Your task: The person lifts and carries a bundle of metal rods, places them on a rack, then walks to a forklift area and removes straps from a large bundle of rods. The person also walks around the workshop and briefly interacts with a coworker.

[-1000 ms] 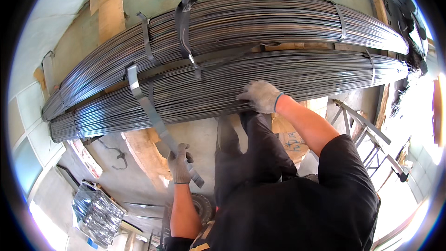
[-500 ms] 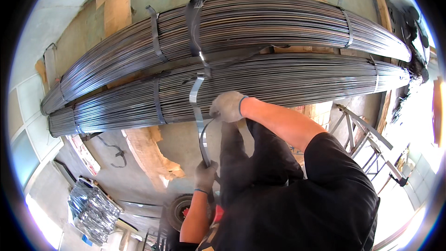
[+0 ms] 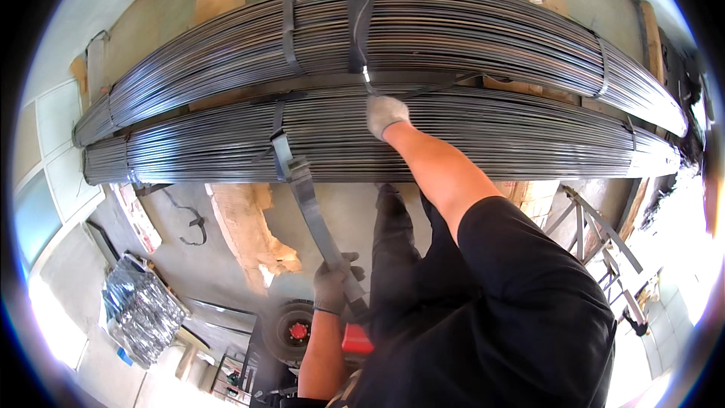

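Two long bundles of thin dark metal rods lie crosswise before me, a far bundle [image 3: 483,34] and a near bundle [image 3: 483,128]. My left hand [image 3: 331,285], in a grey glove, is closed round a flat grey metal strap [image 3: 313,208]. That strap slants up to the near bundle's front edge, where it overlaps a shinier strip. Reaching over the near bundle, my right hand [image 3: 387,116] is closed in a pale glove; what it grips is hidden. Just beyond it a dark band [image 3: 361,26] hangs over the far bundle, its lower end running toward the glove.
Narrow straps [image 3: 288,30] bind the bundles. Torn cardboard [image 3: 245,223] lies on the floor near my left arm, with a black wheel [image 3: 293,330] behind it. At the right stands a metal frame [image 3: 596,227]; a shiny wrapped stack [image 3: 143,306] is at lower left.
My right hand has moved from near my left hand, up and away onto the near bundle. The strap in my left hand now runs straight instead of curving between both hands. The view has shifted.
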A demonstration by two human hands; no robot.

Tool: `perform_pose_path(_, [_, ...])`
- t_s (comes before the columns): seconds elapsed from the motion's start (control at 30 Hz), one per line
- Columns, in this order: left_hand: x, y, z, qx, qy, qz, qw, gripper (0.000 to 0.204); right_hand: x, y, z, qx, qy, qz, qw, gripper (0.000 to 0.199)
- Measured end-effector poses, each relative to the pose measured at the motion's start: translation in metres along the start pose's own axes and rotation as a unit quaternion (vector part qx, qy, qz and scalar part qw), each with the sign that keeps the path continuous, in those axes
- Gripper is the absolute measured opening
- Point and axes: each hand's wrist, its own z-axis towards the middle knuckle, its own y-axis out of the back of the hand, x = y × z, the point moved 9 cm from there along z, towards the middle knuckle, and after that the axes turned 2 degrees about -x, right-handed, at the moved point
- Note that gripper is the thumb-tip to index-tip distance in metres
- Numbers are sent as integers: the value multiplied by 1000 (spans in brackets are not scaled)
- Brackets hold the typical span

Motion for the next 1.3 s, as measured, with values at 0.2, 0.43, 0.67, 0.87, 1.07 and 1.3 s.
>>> perform_pose_path(0.2, [15, 9, -5, 73, -25, -123, 989, 32, 5, 75, -77, -142, 90, 101, 981, 30])
perform_pose_path(0.43, [-27, -26, -31, 140, -2, -259, 956, 35, 17, 152, -238, -131, 276, 63, 950, 8])
perform_pose_path(0.67, [-74, -27, -75, 230, -61, -482, 843, 31, 91, 151, -376, -70, 558, -50, 825, 7])
perform_pose_path(0.87, [-53, 19, -107, 180, -229, -359, 887, 37, 142, 146, -442, -101, 737, -135, 655, 17])
perform_pose_path(1.07, [-20, 52, -174, 151, -254, -346, 891, 42, 198, 106, -458, -114, 793, -237, 550, 8])
perform_pose_path(1.3, [46, 150, -155, 189, -136, -521, 821, 37, 302, 22, -473, -101, 826, -260, 490, 10])
